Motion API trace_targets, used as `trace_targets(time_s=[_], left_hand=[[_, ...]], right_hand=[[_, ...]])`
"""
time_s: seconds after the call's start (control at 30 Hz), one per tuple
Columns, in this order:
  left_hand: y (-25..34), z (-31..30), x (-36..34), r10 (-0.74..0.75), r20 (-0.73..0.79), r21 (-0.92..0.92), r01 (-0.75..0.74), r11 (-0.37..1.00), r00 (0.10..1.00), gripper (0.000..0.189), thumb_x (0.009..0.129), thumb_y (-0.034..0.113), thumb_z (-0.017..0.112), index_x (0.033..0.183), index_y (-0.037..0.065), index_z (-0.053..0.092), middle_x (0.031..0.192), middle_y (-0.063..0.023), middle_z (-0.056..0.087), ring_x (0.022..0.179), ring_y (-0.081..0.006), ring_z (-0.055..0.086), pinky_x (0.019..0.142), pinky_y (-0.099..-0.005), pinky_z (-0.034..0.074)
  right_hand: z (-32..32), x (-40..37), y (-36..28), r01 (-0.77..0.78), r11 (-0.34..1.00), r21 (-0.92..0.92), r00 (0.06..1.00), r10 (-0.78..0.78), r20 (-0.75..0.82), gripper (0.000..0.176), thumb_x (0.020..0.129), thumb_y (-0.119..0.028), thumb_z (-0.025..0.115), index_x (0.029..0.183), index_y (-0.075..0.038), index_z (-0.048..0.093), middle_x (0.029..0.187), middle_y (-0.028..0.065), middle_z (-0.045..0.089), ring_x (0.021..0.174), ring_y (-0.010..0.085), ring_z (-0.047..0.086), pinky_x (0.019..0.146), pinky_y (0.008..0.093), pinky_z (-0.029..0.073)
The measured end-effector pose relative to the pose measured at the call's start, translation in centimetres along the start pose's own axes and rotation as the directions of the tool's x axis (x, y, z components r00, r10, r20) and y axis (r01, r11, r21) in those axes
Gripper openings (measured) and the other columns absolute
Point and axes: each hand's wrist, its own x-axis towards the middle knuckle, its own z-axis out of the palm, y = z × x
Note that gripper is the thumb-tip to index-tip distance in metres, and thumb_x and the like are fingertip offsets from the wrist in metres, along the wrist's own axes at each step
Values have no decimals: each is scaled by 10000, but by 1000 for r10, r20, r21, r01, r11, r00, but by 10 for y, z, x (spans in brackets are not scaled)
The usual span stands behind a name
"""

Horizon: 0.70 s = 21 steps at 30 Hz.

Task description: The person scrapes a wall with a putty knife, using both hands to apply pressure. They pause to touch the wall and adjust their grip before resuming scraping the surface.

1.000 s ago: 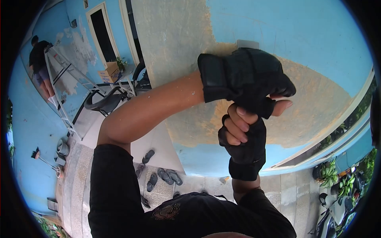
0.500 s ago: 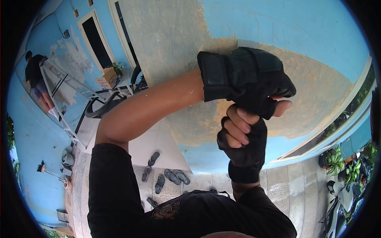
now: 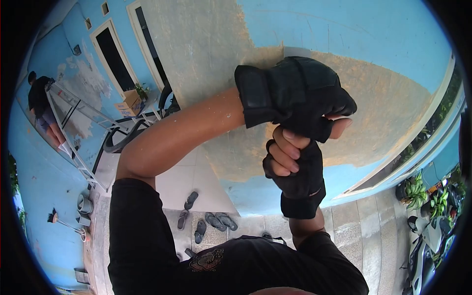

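My left hand (image 3: 305,96) wears a black fingerless glove and is raised in front of the wall (image 3: 211,54). Its fingers are curled closed, and whatever lies inside them is hidden. Just below it my right hand (image 3: 297,164), gloved the same way, is closed with its fingertips curled inward, against or very near the underside of the left hand. I cannot make out what it grips. Behind both hands, the wall shows a grey-brown bare area with ragged edges against light blue paint.
On the left a person (image 3: 39,103) stands on a metal ladder (image 3: 73,137) by a patchy wall. A cardboard box (image 3: 130,103), sandals (image 3: 216,221), a broom (image 3: 64,220) and buckets (image 3: 84,204) stand or lie around. At right are potted plants (image 3: 415,191) and a motorbike (image 3: 425,246).
Both hands appear slightly further left in the view, and the background has shifted a little with them. Their closed pose is unchanged.
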Motion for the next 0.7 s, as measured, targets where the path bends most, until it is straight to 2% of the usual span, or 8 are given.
trace_targets(time_s=[0.1, 0.23, 0.33, 0.47, 0.5, 0.6, 0.63, 0.7], left_hand=[[-7, 7, 3, -39, -44, -137, 33, 990, 998, 305, 817, 333, 647, 655, 109, 518, 567, -100, 505, 522, -288, 552, 535, -383, 433], [8, 13, -8, -75, -90, -10, 74, 997, 993, 226, 790, 330, 654, 712, 123, 607, 605, -88, 581, 575, -287, 618, 551, -374, 474], [-6, 8, -5, -25, -159, 93, 41, 995, 987, 185, 770, 317, 667, 760, 132, 659, 627, -81, 612, 593, -279, 641, 555, -367, 493], [-1, 5, -9, -55, -133, 44, 61, 997, 990, 143, 734, 281, 687, 777, 145, 680, 630, -70, 626, 586, -272, 648, 539, -363, 494], [-2, 8, -13, 25, -151, 64, -15, 998, 988, 122, 737, 269, 685, 769, 152, 676, 628, -60, 630, 571, -261, 646, 523, -353, 487], [-11, 8, -9, 13, -166, 88, 2, 996, 986, 108, 736, 253, 679, 771, 151, 678, 631, -64, 630, 574, -257, 648, 525, -348, 487], [-12, 8, -7, 9, -167, 87, 5, 996, 986, 108, 736, 253, 679, 771, 151, 678, 631, -64, 630, 574, -257, 648, 525, -348, 487], [-14, 8, -1, 79, -274, 6, -81, 997, 959, 114, 741, 262, 677, 777, 155, 682, 642, -76, 636, 581, -265, 649, 527, -350, 486]], right_hand=[[-13, 4, -14, -112, 987, 118, 984, 93, 154, 212, 989, -101, 507, 794, -104, 423, 596, -44, 377, 426, 62, 326, 409, 220, 273], [-9, -9, -13, -70, 997, -33, 997, 68, -48, 267, 998, -101, 474, 737, -111, 420, 584, -41, 390, 413, 68, 341, 379, 225, 297], [-20, 3, -24, -204, 978, 30, 979, 204, 15, 178, 986, -104, 537, 830, -103, 450, 604, -48, 384, 434, 56, 341, 411, 219, 280], [-4, -2, -18, -76, 955, -286, 992, 44, -117, 232, 998, -229, 575, 820, -112, 482, 597, -46, 377, 426, 66, 325, 420, 216, 272], [-3, -6, -15, -92, 943, -319, 986, 41, -164, 312, 1010, -344, 565, 812, -114, 492, 583, -46, 358, 423, 69, 318, 426, 214, 269], [5, 2, -13, -26, 925, -379, 982, -48, -183, 416, 1011, -475, 519, 811, -112, 495, 576, -54, 349, 422, 67, 314, 419, 215, 261], [4, 5, -14, -29, 925, -379, 982, -45, -185, 416, 1011, -475, 519, 811, -112, 495, 576, -54, 349, 422, 67, 314, 419, 215, 261], [1, 11, -18, -16, 966, -260, 996, -7, -85, 181, 981, -115, 542, 824, -96, 452, 595, -45, 370, 426, 62, 323, 401, 215, 287]])
